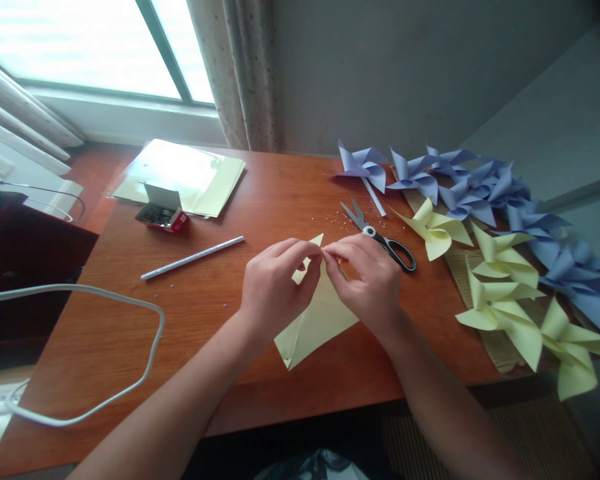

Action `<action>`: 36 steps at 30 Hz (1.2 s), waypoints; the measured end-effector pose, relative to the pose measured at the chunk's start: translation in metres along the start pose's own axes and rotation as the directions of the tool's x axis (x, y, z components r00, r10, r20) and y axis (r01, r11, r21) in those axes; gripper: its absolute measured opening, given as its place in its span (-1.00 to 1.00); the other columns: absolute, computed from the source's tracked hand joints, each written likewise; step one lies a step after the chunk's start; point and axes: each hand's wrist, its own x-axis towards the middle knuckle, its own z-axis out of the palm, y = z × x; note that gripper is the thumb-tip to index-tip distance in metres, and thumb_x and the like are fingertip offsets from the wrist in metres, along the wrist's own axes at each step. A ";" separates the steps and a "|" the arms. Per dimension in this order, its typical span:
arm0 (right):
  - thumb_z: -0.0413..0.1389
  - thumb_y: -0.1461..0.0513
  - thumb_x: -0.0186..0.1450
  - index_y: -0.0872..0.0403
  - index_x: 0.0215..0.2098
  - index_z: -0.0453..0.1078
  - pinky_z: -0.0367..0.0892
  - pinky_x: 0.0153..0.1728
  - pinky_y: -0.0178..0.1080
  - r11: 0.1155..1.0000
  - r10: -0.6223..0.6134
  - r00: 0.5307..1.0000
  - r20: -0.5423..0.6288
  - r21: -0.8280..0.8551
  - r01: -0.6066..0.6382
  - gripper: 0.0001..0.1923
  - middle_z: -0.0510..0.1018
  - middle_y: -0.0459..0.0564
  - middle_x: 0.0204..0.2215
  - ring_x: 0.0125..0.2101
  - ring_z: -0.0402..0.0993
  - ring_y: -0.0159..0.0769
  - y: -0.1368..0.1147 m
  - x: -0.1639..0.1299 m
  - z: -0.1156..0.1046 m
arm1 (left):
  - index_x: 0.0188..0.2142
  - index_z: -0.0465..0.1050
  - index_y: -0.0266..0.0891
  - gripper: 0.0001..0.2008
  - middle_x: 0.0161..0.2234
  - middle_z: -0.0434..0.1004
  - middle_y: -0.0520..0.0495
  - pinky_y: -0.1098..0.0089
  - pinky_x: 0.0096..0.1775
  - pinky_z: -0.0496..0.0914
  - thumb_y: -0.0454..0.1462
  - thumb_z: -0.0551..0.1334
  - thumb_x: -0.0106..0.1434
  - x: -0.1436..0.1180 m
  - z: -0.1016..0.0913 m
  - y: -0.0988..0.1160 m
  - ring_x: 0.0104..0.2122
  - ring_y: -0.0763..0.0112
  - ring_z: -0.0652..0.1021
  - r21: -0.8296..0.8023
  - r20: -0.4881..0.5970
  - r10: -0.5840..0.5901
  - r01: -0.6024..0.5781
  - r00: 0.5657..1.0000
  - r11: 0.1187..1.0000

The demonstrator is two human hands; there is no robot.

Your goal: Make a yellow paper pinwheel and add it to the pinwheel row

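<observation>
Pale yellow paper square (316, 321), cut and partly folded, tips pinched together above wooden desk

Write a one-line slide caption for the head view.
Both hands, left hand and right hand, pinch a folded yellow paper beside scissors and finished pinwheels.

The table (260, 200) is reddish-brown wood with a smooth, semi-gloss finish that catches the window light. The pale yellow sheet (315, 320) pinched by the left hand (273, 290) and the right hand (367, 280) is thin matt paper with crisp folds. The yellow pinwheels (500, 280) and blue pinwheels (460, 183) are the same matt paper. The scissors (380, 235) have bright metal blades and glossy black plastic handles. The white stick (193, 257) looks smooth, its material unclear. The stack of sheets (185, 177) lies under a shiny clear plastic sleeve. The small box (163, 210) is cardboard. The white cable (130, 387) has a smooth plastic coat, and the curtain (235, 67) is matt woven cloth.
</observation>
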 end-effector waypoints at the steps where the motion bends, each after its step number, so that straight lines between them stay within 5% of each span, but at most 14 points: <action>1: 0.17 0.36 0.34 0.06 -0.26 0.49 0.45 -0.24 -0.17 1.000 -0.008 1.000 0.000 -0.009 0.008 -0.91 0.61 0.02 -0.38 -0.33 0.51 -0.23 0.000 0.000 0.000 | -0.32 0.50 -0.23 -0.89 -0.42 0.55 0.00 0.47 -0.39 0.34 -0.34 0.20 0.32 0.000 0.000 0.000 -0.44 0.47 0.52 -0.003 -0.003 -0.003 0.003 1.000 1.000; 21: 0.17 0.37 0.34 0.08 -0.13 0.56 0.47 -0.17 -0.17 0.998 -0.044 0.999 0.029 0.035 0.043 -0.81 0.63 0.04 -0.31 -0.27 0.54 -0.22 0.000 -0.002 -0.002 | -0.34 0.51 -0.26 -0.95 -0.44 0.55 0.04 0.52 -0.44 0.33 -0.37 0.26 0.26 0.003 0.000 -0.001 -0.48 0.54 0.49 -0.186 -0.038 -0.118 0.109 0.992 0.976; 28: 0.13 0.23 0.39 0.14 -0.04 0.56 0.45 -0.12 -0.11 0.976 0.052 0.990 0.131 0.203 -0.078 -0.76 0.60 0.11 -0.23 -0.18 0.53 -0.16 -0.005 0.002 -0.009 | -0.33 0.51 -0.27 -0.90 -0.47 0.50 0.04 0.48 -0.47 0.31 -0.28 0.26 0.31 0.004 -0.002 -0.004 -0.53 0.54 0.43 -0.308 0.018 -0.216 0.211 0.976 0.928; 36: -0.01 0.17 0.48 -0.02 -0.03 0.58 0.38 -0.07 -0.14 0.833 0.225 0.946 0.234 0.457 -0.311 -0.68 0.59 0.01 -0.18 -0.12 0.53 -0.22 -0.004 0.005 -0.013 | -0.34 0.51 -0.26 -0.84 -0.47 0.50 0.02 0.47 -0.47 0.29 -0.22 0.26 0.33 0.005 -0.004 -0.003 -0.51 0.51 0.41 -0.386 0.060 -0.273 0.274 0.960 0.881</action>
